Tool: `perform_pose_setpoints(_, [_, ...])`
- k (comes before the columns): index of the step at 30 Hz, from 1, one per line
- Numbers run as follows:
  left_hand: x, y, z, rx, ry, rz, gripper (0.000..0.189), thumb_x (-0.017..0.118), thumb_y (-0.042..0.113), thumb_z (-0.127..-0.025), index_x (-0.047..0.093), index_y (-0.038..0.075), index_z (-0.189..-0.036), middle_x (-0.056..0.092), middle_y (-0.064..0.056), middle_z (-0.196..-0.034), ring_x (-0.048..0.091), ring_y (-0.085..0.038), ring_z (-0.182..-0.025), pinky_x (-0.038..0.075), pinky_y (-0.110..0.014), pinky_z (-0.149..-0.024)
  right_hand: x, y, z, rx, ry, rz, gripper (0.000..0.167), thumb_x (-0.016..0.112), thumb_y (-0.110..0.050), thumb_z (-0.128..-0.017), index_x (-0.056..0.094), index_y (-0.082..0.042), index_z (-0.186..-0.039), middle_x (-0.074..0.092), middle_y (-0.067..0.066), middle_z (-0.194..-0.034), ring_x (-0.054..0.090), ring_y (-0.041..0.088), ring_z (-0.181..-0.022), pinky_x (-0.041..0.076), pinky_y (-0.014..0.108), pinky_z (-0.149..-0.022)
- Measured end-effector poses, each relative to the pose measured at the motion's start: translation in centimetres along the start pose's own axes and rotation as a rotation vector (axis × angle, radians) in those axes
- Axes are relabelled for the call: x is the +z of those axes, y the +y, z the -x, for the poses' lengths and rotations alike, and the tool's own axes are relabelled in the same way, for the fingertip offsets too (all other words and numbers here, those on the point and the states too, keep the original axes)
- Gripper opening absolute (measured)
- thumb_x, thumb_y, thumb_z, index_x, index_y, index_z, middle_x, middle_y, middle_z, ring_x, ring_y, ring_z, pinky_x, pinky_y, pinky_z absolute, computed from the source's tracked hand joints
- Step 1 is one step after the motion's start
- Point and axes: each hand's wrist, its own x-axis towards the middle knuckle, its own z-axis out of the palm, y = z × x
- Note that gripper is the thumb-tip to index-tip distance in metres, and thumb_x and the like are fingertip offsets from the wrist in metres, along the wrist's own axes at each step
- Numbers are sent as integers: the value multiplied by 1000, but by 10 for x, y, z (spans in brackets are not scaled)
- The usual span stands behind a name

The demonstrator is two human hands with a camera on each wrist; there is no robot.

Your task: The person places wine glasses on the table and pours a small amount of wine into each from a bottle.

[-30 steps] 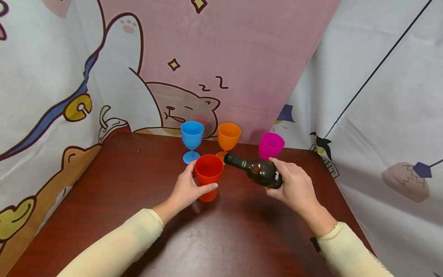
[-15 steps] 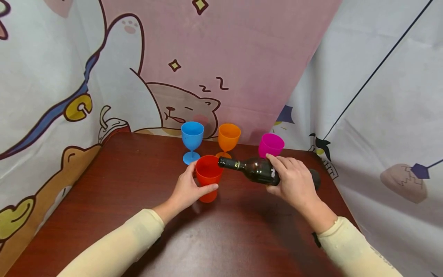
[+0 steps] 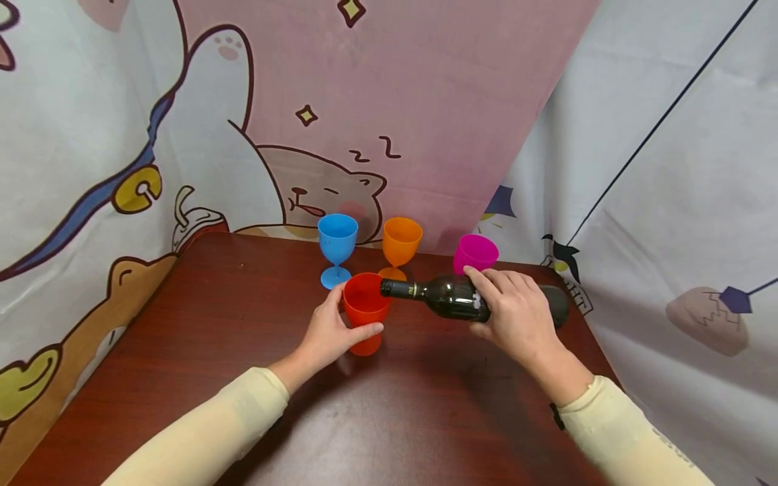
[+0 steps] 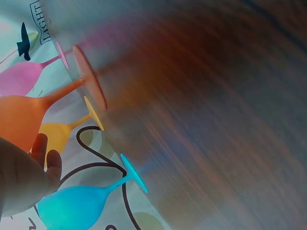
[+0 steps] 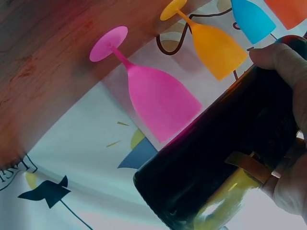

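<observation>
My left hand (image 3: pixel 330 327) grips the red goblet (image 3: pixel 367 314) by its bowl, thumb across the near side and fingers at the left. In the left wrist view this goblet (image 4: pixel 21 117) stands on the table, its foot and stem below the hand. My right hand (image 3: pixel 514 310) holds a dark green wine bottle (image 3: pixel 450 297) round its body. The bottle lies nearly level, its neck pointing left and its mouth over the right part of the red goblet's rim. The bottle's base (image 5: pixel 163 191) and label show in the right wrist view. No liquid shows at the mouth.
Behind the hands, along the table's (image 3: pixel 182 351) far edge, stand a blue goblet (image 3: pixel 338 236), an orange goblet (image 3: pixel 402 237) and a magenta goblet (image 3: pixel 476 251). The bottle and right hand hide the magenta one's lower part. A printed cloth (image 3: pixel 450 121) hangs behind the table.
The bottle has tipped from slanting up to the left to nearly level, and its mouth has moved left and down over the red goblet's rim. The left hand and goblet stay put.
</observation>
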Motion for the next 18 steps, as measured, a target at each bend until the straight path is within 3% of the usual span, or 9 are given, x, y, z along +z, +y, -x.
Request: perform_pose_setpoints(18, [2,-1,0,7,5,-13,93,96,34,-81,43,19,-156,65,-2,-146,63,-25,-134,59,-50,-109,-3,3,-5,-45,33,43,93,98,-21,-53,68,-12,-141,75,17,-115,70,42,-104,57,56,-96])
